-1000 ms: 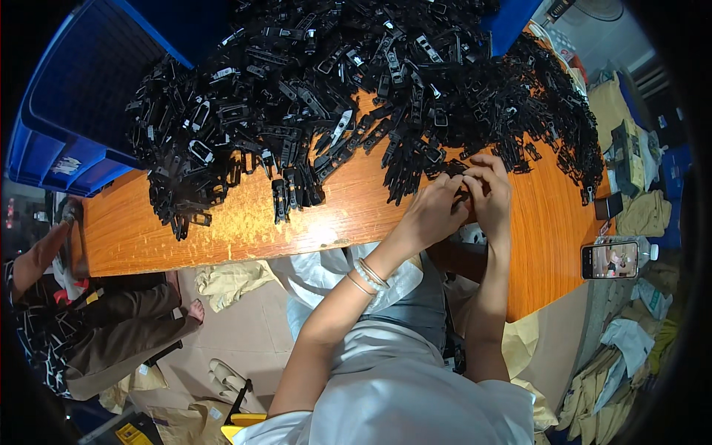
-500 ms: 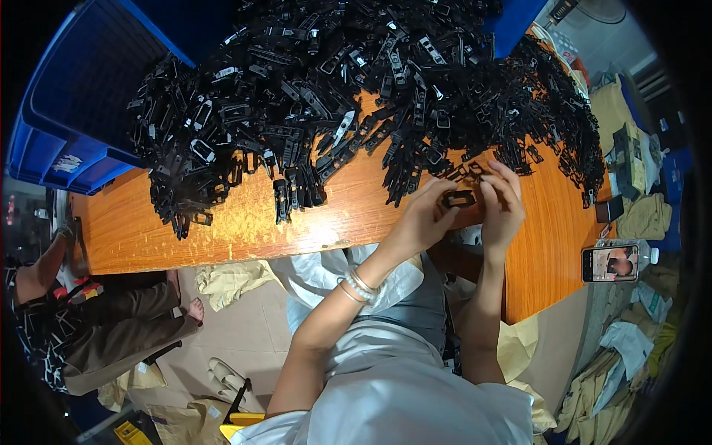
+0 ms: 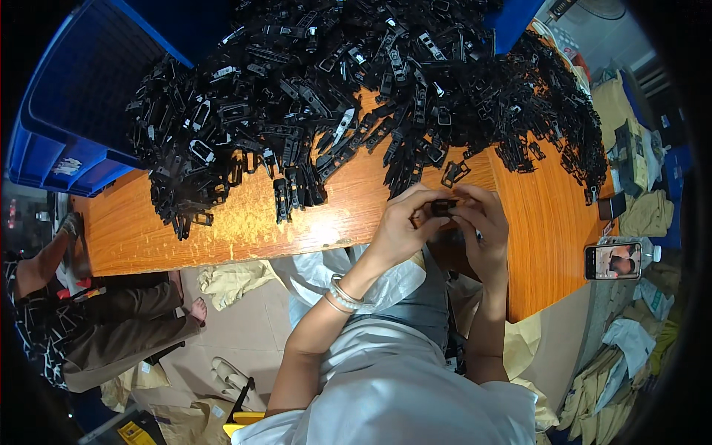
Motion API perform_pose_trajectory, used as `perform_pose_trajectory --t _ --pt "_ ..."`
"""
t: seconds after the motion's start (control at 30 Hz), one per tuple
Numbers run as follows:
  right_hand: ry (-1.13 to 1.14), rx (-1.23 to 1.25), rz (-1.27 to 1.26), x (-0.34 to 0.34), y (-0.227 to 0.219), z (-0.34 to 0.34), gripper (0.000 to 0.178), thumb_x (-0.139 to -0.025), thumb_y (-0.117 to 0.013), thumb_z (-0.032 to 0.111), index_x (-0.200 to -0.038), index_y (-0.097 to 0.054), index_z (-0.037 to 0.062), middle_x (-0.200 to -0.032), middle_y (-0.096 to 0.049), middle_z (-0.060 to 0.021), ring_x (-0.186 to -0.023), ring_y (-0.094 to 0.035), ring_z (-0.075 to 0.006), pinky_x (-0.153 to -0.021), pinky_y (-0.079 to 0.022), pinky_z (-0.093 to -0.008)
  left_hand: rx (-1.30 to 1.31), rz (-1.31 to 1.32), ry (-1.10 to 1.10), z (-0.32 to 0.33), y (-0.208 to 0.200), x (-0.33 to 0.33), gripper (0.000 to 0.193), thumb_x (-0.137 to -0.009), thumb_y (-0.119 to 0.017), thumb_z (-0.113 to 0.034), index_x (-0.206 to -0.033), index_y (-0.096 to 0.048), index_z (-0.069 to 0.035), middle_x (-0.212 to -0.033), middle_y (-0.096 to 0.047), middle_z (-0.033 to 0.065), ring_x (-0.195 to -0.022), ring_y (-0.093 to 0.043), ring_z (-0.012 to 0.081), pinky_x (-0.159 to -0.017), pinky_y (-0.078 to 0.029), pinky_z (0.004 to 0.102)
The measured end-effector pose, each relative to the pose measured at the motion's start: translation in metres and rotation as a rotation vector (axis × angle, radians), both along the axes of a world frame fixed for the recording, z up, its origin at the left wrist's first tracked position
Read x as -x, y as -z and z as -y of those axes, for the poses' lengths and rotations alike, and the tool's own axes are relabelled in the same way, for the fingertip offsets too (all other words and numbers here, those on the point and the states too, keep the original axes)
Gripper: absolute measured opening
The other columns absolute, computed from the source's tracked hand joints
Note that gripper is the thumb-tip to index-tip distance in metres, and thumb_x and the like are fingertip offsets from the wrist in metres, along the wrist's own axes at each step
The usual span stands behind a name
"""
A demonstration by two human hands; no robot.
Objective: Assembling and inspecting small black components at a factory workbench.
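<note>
Held part: a small black plastic clip (image 3: 443, 207) sits between both hands, above the near edge of the worktop (image 3: 245, 222), just past its 6 o'clock rim.
Left hand (image 3: 403, 226): closed on the clip's left end, fingers curled; the clip lies at its 2 o'clock. A pale beaded bracelet (image 3: 343, 294) rings the wrist.
Right hand (image 3: 486, 222): closed on the clip's right end, fingertips meeting the left hand's; the clip lies at its 10 o'clock.
Pile: a heap of black clips (image 3: 348, 96), flat, slotted, glossy plastic, too many to count, spreads from 9 o'clock to 3 o'clock across the far side of the worktop.
Loose piece: one clip (image 3: 454, 173) lies alone at 12 o'clock of the hands, near them.
Worktop: orange wood-grain board, smooth and shiny.
Crates: blue plastic crates (image 3: 67, 126), stacked at 10 o'clock; count unclear.
Phone: one phone (image 3: 612, 261) with a lit screen, at 3 o'clock of the hands.
Count: two hands, one held clip.
</note>
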State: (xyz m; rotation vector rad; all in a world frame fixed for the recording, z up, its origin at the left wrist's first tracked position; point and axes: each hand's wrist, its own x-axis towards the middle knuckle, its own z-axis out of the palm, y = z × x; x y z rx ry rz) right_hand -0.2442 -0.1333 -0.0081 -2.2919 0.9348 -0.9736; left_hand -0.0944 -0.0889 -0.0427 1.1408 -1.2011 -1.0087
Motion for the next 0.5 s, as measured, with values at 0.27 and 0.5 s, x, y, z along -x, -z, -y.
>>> perform_pose_trajectory --t 0.27,0.5 --pt "0.162 -0.420 0.490 0.013 0.032 -0.017 0.016 -0.067 -0.058 -0.009 -0.082 -0.060 -0.0061 -0.093 -0.057 -0.0093 -0.074 -0.054 -0.0135 -0.062 -0.043 -0.0228 -0.093 -0.100 0.065 0.013 -0.007 -0.013 0.023 -0.079 -0.060 -0.008 -0.099 -0.057 0.003 -0.078 -0.060 0.0081 -0.069 -0.058 0.0125 -0.054 -0.043 0.0243" --pt "0.301 -0.541 0.713 -0.010 0.025 -0.019 0.014 -0.082 -0.052 0.000 -0.091 -0.061 -0.0062 -0.092 -0.057 -0.0062 -0.064 -0.045 -0.0069 -0.054 -0.035 -0.0188 0.199 0.898 -0.378 0.060 -0.007 -0.004 0.016 -0.076 -0.061 -0.013 -0.081 -0.055 0.001 -0.077 -0.049 0.0128 -0.067 -0.054 0.0294 -0.053 -0.043 0.0358"
